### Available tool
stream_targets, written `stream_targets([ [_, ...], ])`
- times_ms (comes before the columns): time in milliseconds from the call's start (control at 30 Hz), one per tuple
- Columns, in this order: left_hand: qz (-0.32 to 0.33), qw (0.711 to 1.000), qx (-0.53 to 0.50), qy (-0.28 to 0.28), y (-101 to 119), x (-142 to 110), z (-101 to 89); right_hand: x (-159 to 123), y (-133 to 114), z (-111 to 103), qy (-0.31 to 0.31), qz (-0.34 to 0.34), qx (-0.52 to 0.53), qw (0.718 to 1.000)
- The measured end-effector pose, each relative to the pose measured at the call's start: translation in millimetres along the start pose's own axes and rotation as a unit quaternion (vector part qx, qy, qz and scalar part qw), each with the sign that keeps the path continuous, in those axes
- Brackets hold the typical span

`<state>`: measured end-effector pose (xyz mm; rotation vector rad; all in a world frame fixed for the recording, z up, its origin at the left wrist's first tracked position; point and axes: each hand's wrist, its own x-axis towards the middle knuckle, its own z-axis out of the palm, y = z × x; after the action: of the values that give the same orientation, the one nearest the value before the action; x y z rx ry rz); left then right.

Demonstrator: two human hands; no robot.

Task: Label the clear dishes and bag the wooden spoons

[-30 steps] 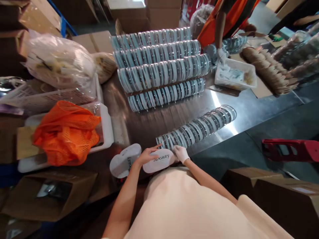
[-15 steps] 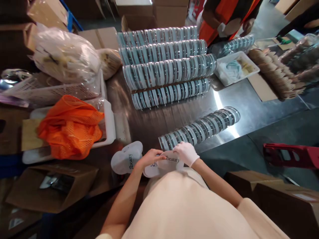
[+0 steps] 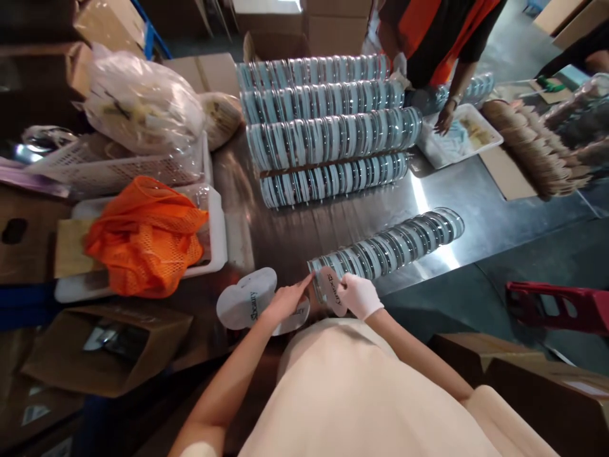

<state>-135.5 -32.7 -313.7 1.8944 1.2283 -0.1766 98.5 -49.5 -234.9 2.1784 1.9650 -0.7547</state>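
Note:
My right hand (image 3: 362, 297), in a white glove, pinches a round printed card (image 3: 333, 292) tilted on edge. The card stands at the near end of a row of round clear packs with pale inserts (image 3: 390, 247). My bare left hand (image 3: 287, 301) reaches toward that same end, its index finger stretched out and touching or almost touching the nearest pack; its other fingers are partly hidden. Beneath the left hand lies another round printed card (image 3: 295, 318). Farther left, several more pale round cards (image 3: 247, 299) overlap at the table edge.
Behind, several long rows of packs (image 3: 328, 139) lie on the metal table (image 3: 290, 235). Left are a white tray (image 3: 219, 235) with orange mesh (image 3: 147, 238) and a bagged basket (image 3: 124, 168). A co-worker's hand (image 3: 445, 117) is over a white tray (image 3: 490, 141).
My right hand has lifted a card off the others and turned it upright against the row's near end. My left index finger now extends to that row. The co-worker's hand has reached into the tray.

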Motion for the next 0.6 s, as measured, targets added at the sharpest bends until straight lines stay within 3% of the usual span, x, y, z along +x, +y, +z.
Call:
stream_targets([
  [100, 0.019, 0.998, 0.048, -0.023, 3, 4, -0.4, 21, -20, 14, -0.039, -0.017, -0.018, 0.999],
  [233, -0.006, 0.996, 0.087, -0.024, 0, 6, -0.1, 41, -29, 51, -0.075, -0.03, 0.001, 0.997],
  [400, -0.004, 1.0, -0.002, -0.02, -10, 8, 5.3, 44, -20, 84, -0.059, -0.021, 0.041, 0.997],
  [500, 0.004, 0.998, -0.055, -0.014, -17, 11, 12.5, 43, -20, 92, -0.058, 0.001, 0.126, 0.99],
  [600, 0.0, 0.998, -0.066, -0.02, -18, 13, 18.1, 39, -20, 93, -0.095, -0.009, 0.192, 0.977],
])
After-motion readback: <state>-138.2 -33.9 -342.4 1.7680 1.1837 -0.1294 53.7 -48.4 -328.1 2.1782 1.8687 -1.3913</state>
